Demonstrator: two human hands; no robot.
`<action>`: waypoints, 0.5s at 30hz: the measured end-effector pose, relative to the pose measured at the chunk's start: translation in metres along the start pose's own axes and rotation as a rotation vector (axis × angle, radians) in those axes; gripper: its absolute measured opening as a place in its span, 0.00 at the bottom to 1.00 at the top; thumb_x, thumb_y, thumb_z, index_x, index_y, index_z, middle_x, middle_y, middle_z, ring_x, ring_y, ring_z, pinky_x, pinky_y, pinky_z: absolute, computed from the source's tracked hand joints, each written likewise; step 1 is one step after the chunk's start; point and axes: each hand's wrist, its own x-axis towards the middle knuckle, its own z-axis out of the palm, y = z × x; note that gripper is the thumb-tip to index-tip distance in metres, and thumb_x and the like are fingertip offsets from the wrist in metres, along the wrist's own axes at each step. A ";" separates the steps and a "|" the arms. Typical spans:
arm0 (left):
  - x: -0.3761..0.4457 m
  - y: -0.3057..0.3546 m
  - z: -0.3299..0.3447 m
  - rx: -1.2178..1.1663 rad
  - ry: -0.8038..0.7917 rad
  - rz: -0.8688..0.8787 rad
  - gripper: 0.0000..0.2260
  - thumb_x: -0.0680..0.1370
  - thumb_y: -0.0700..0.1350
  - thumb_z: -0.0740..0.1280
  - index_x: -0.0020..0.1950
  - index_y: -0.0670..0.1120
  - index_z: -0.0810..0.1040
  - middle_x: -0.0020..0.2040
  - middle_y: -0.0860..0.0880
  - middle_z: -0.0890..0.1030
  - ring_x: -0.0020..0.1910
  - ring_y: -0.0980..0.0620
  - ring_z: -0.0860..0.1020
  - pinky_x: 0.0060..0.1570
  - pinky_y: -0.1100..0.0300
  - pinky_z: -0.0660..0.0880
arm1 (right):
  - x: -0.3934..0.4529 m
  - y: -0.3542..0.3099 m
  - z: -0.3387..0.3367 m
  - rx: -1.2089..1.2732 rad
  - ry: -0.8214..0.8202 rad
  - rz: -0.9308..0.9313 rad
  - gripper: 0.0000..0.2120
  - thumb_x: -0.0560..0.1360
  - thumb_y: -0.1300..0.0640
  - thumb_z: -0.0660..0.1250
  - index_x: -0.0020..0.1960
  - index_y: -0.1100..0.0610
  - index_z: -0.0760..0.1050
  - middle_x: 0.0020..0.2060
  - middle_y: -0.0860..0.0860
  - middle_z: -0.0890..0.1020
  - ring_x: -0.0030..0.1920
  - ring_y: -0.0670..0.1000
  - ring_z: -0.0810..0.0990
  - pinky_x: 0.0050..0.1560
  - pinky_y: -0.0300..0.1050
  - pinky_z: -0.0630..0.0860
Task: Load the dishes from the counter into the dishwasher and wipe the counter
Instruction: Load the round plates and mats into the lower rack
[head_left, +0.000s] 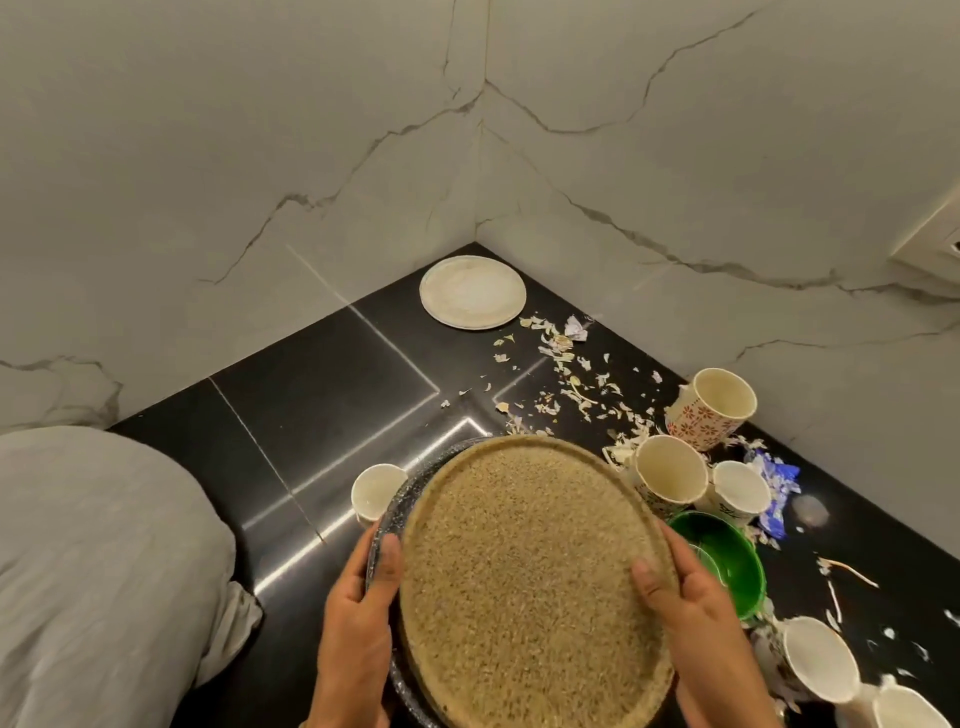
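Observation:
A large speckled tan plate (530, 577) lies on top of a dark speckled plate (400, 499), and both are held above the black counter (322, 410). My left hand (358, 618) grips the left rims, thumb on top. My right hand (696, 608) grips the tan plate's right rim. A small white plate (472, 292) sits in the far corner. Several white cups stand around: one left of the plates (375, 491), a red-patterned one (714, 408), two beside the tan plate (670, 475) (740, 493), two more at the lower right (818, 660). A green bowl (727, 561) sits under my right hand.
Food scraps and torn paper (566, 374) litter the counter from the corner to the right edge. A blue wrapper (779, 483) lies by the cups. Marble walls (260, 156) close the corner. A grey cloth-covered bulk (98, 571) fills the lower left.

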 end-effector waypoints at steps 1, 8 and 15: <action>-0.001 -0.001 -0.001 -0.027 -0.032 -0.010 0.31 0.68 0.65 0.75 0.65 0.50 0.79 0.59 0.44 0.83 0.57 0.50 0.83 0.63 0.49 0.75 | -0.001 0.004 0.005 -0.024 -0.028 -0.001 0.24 0.75 0.61 0.66 0.69 0.45 0.70 0.60 0.51 0.80 0.59 0.56 0.79 0.61 0.57 0.74; 0.002 0.007 -0.006 -0.125 -0.218 -0.087 0.25 0.73 0.55 0.70 0.69 0.52 0.76 0.64 0.48 0.81 0.63 0.45 0.80 0.67 0.39 0.69 | 0.004 0.016 0.022 -0.051 -0.035 -0.022 0.30 0.76 0.64 0.67 0.71 0.39 0.68 0.68 0.45 0.73 0.66 0.51 0.74 0.68 0.55 0.70; 0.017 0.003 -0.011 -0.070 -0.087 -0.105 0.18 0.77 0.53 0.66 0.66 0.51 0.78 0.57 0.49 0.85 0.55 0.48 0.84 0.61 0.44 0.74 | 0.007 0.003 0.032 -0.080 -0.054 -0.074 0.28 0.73 0.62 0.69 0.64 0.34 0.71 0.63 0.39 0.76 0.65 0.47 0.75 0.68 0.56 0.71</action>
